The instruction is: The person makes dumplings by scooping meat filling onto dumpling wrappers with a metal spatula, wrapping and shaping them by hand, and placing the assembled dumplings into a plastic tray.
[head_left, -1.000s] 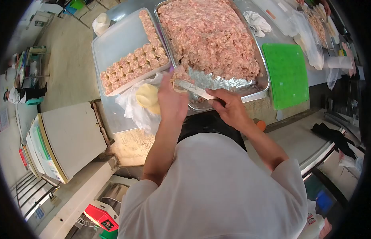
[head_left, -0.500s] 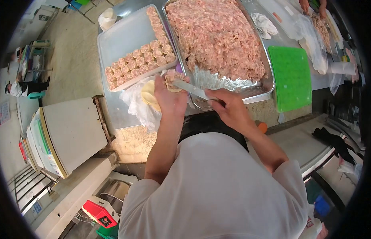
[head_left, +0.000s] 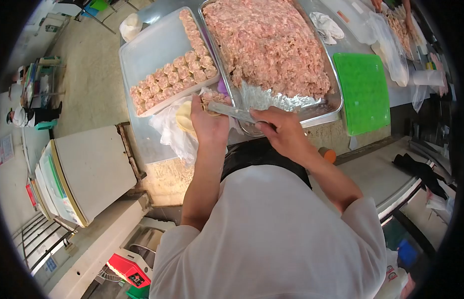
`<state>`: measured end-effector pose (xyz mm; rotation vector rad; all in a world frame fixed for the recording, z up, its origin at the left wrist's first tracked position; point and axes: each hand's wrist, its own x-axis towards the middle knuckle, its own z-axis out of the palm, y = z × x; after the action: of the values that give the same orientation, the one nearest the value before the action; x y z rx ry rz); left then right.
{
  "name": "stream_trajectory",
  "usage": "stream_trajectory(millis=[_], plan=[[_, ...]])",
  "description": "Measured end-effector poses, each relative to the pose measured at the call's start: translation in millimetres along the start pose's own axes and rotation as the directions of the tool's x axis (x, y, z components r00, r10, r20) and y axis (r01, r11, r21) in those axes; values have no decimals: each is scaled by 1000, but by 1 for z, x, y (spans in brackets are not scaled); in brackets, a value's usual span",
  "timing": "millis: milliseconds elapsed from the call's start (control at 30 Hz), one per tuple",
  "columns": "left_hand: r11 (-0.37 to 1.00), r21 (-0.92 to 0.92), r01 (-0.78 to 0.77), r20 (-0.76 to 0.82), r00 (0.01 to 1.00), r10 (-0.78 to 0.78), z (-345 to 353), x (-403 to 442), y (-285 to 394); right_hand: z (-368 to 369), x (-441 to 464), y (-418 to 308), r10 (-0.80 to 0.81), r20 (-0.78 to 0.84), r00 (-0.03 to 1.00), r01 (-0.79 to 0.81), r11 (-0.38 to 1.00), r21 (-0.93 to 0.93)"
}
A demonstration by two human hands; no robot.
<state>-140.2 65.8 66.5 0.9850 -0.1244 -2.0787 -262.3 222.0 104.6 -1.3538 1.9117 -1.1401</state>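
Sitting on the metal surface (head_left: 143, 135) at eleven o'clock, a translucent tray (head_left: 152, 50) carries rows of meat dumplings (head_left: 174, 75) along its six o'clock side and up its three o'clock side. Toward five o'clock from it lies a crumpled plastic bag (head_left: 164, 130), with pale yellow wrappers (head_left: 184, 119) at nine o'clock of the left hand (head_left: 210, 126). That hand curls around a filled wrapper (head_left: 215, 96), partly hidden. A flat blade (head_left: 233, 111) reaches across to the filling, its handle pointing toward four o'clock, firmly gripped by the closed right hand (head_left: 284, 130). Beyond both hands, between twelve and one o'clock, a metal tray (head_left: 257, 97) bears a broad mound of minced meat (head_left: 269, 47); at two o'clock stands a green tray (head_left: 362, 94).
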Motion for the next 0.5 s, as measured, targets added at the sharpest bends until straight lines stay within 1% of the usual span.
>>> stream_trajectory(millis=[100,200,300,333,367,400,433,467,500], plan=[[997,78,-27,96,995,20,-16,17,-3,18,2,15,17,-21,1000,-18,1000,-16],[994,82,-71,315,948,42,-29,17,1,17,6,16,-20,-92,996,28,997,76],[999,6,-40,35,999,40,47,-55,23,-31,14,-3,104,30,994,-108,957,270],[955,296,-32,167,986,-19,28,-47,25,-50,18,-9,114,103,988,-136,961,239],[824,563,-61,274,955,-117,-5,-29,31,-69,23,-14,127,170,977,-162,965,207],[692,717,-86,369,889,-272,-15,-23,39,-83,29,-19,147,231,962,-189,967,173],[544,820,-180,450,790,-416,-21,-18,47,-93,35,-24,130,293,947,-167,980,104],[476,843,-250,514,634,-578,-26,-17,53,-101,41,-29,121,356,927,-143,989,34],[421,844,-334,535,450,-715,-23,-20,56,-105,45,-31,114,422,900,-110,993,-34]])
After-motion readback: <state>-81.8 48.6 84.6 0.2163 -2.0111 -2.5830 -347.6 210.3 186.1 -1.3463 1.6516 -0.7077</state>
